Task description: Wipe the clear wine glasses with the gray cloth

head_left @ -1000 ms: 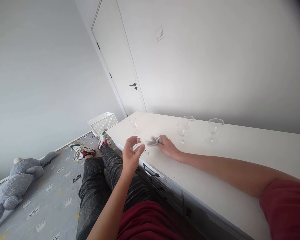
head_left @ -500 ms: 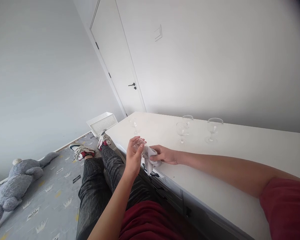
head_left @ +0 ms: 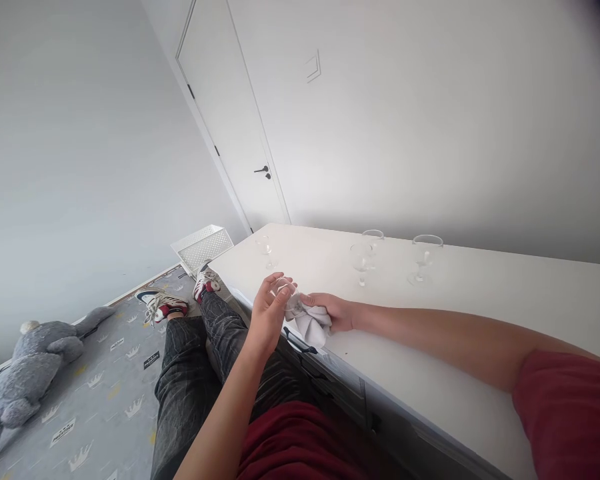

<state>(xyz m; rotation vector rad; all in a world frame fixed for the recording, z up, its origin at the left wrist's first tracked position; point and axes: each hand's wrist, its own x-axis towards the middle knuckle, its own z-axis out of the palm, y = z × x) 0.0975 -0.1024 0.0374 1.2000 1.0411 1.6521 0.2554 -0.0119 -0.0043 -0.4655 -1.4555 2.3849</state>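
My left hand (head_left: 269,308) is wrapped around the bowl of a clear stemmed glass (head_left: 286,287), tilted over the front edge of a white dresser top (head_left: 470,333). Against the glass's lower part, my right hand (head_left: 333,310) grips a pale grey cloth (head_left: 314,325) whose loose folds hang below the fingers. The cloth and fingers hide the stem and foot. Farther back on the dresser top stand more stemmed glasses: one alone at the far left (head_left: 265,248), a close pair near the middle (head_left: 362,260), and another to the right (head_left: 425,257).
A white perforated basket (head_left: 203,247) is beyond the dresser's far end. On the patterned floor mat (head_left: 100,400) lies a grey plush toy (head_left: 30,367). Dark drawer handles (head_left: 300,340) jut from the dresser front. A white door (head_left: 230,113) stands at the back.
The cloth has shifted in my right hand and now spreads wider, its folds facing me. My left hand keeps its hold on the glass, nearly in place. The standing glasses have not moved.
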